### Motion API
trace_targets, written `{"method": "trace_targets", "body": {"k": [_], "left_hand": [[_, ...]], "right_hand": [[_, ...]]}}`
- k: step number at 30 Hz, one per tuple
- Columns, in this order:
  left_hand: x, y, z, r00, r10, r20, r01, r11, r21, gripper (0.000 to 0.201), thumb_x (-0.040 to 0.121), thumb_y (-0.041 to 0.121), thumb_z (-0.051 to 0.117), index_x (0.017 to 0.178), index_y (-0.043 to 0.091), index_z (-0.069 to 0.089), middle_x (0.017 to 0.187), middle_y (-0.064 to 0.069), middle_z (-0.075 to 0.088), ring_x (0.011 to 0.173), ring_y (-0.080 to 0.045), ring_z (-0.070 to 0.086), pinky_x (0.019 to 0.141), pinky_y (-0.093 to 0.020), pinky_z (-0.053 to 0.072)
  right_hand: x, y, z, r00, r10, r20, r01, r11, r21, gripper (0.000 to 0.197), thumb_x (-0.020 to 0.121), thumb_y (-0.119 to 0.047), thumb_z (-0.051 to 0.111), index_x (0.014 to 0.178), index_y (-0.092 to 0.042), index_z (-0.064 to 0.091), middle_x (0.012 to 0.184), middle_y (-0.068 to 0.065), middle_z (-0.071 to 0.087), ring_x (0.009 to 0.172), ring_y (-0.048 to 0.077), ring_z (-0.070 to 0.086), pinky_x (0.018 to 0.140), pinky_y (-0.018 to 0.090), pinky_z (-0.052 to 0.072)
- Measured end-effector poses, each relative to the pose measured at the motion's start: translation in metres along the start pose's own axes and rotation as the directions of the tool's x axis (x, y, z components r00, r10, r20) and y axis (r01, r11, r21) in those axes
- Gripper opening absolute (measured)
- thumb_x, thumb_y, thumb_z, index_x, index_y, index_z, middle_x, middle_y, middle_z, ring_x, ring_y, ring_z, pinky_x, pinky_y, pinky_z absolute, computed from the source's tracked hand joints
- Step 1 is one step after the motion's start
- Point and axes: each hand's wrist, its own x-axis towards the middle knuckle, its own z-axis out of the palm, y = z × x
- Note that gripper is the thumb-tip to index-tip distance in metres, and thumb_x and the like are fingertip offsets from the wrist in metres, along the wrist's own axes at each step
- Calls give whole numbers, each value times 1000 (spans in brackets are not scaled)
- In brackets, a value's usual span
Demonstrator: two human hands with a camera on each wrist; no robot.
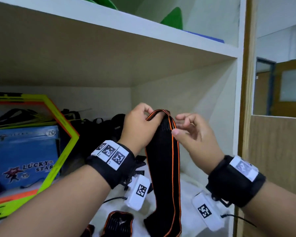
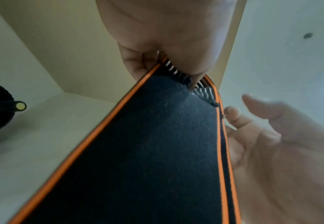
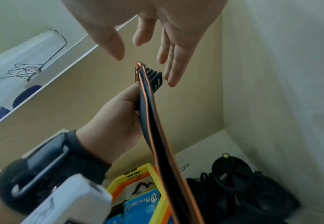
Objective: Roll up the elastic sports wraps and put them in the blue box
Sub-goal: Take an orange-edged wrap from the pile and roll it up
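Observation:
A black elastic wrap with orange edges hangs folded over from my left hand, which pinches its top fold inside the shelf bay. In the left wrist view the wrap runs down from the pinching fingers. My right hand hovers just right of the fold, fingers loosely spread, thumb near the orange edge, holding nothing; in the right wrist view its fingers stand apart from the wrap's top. A blue "Lucky Star" box stands at the left. Another wrap piece lies below on the shelf.
A green and orange hexagonal frame leans over the blue box. Black gear is piled at the back of the shelf. The shelf board is close overhead and the white side wall is at the right.

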Motion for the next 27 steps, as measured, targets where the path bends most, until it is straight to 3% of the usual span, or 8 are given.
{"method": "trace_targets", "body": {"k": [3, 7, 12, 15, 17, 20, 23, 27], "left_hand": [[-11, 0, 4, 998, -41, -44, 41, 999, -1, 37, 74, 50, 75, 71, 18, 56, 53, 6, 60, 48, -9, 53, 55, -29, 47], [-20, 11, 11, 995, -94, -37, 94, 995, 16, 36, 77, 47, 74, 74, 16, 56, 59, 5, 60, 52, -9, 53, 57, -29, 44], [-29, 21, 15, 963, -230, 141, 219, 972, 88, 38, 82, 53, 69, 98, 22, 55, 88, 3, 67, 78, -16, 66, 67, -29, 52], [-46, 26, 19, 931, -298, 210, 298, 954, 32, 27, 88, 36, 63, 110, 30, 47, 86, -2, 68, 76, -28, 69, 70, -40, 60], [-62, 27, 25, 928, -272, 254, 298, 952, -70, 28, 88, 24, 57, 109, 35, 42, 80, -9, 67, 73, -35, 65, 70, -45, 56], [-83, 30, 42, 929, -260, 264, 313, 932, -184, 34, 80, 22, 55, 106, 42, 47, 103, -15, 67, 84, -34, 65, 80, -49, 54], [-94, 29, 64, 916, -318, 245, 378, 887, -263, 45, 70, 11, 54, 110, 32, 58, 108, -12, 67, 90, -21, 64, 85, -44, 54], [-92, 16, 84, 895, -398, 203, 443, 849, -289, 60, 69, -8, 51, 119, 24, 61, 110, -12, 67, 91, -21, 65, 83, -38, 54]], "right_hand": [[-28, 7, 5, 997, -62, 56, 72, 979, -191, 38, 74, -22, 79, 86, -20, 43, 108, -8, 62, 94, 17, 67, 79, 32, 54], [-45, 14, 13, 967, -242, 84, 249, 812, -528, 33, 77, -6, 79, 96, -23, 59, 98, -16, 57, 96, -4, 54, 87, 12, 39], [-41, 19, 2, 980, 55, -190, -108, 954, -280, 36, 82, -14, 71, 103, -40, 59, 105, -10, 68, 99, 12, 66, 90, 42, 54], [-28, 23, -14, 966, 136, -218, -168, 977, -132, 35, 82, -16, 65, 103, -44, 60, 111, -2, 69, 105, 18, 67, 95, 51, 53], [-18, 29, -19, 967, 173, -187, -181, 983, -26, 38, 87, -6, 58, 105, -40, 60, 113, 3, 68, 105, 20, 67, 95, 53, 53], [-12, 35, -23, 971, 205, -119, -200, 978, 52, 38, 89, -4, 50, 106, -37, 58, 115, 5, 65, 107, 23, 65, 97, 54, 52], [-11, 40, -29, 972, 230, -56, -220, 965, 143, 36, 81, -12, 50, 109, -34, 55, 116, 3, 62, 110, 21, 62, 99, 49, 51], [-12, 55, -46, 956, 292, 22, -290, 938, 190, 41, 76, -8, 58, 105, -36, 51, 117, 1, 60, 104, 25, 65, 89, 47, 55]]}}
